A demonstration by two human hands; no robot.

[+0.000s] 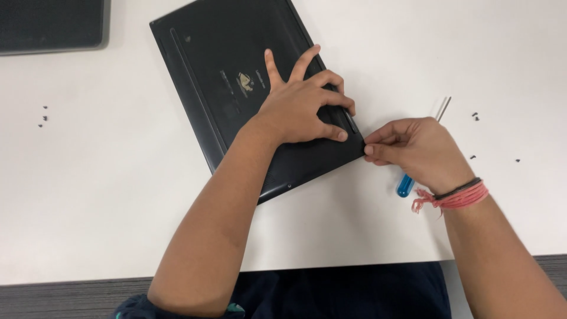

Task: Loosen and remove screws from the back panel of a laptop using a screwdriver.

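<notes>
A black laptop [224, 77] lies upside down and askew on the white table [106, 201]. My left hand [301, 106] presses flat on its bottom cover near the right edge, fingers spread. My right hand [413, 150] pinches at the laptop's near right corner with thumb and fingertips; whether something small is between them I cannot tell. A screwdriver [407, 183] with a blue handle lies on the table under my right hand, its metal shaft showing beyond the knuckles. A pink and black band circles my right wrist.
Tiny dark screws [475, 116] lie scattered at the right, and a few more screws [43, 118] at the left. Another dark device [53, 23] sits at the top left corner. The table's front edge runs along the bottom, above my lap.
</notes>
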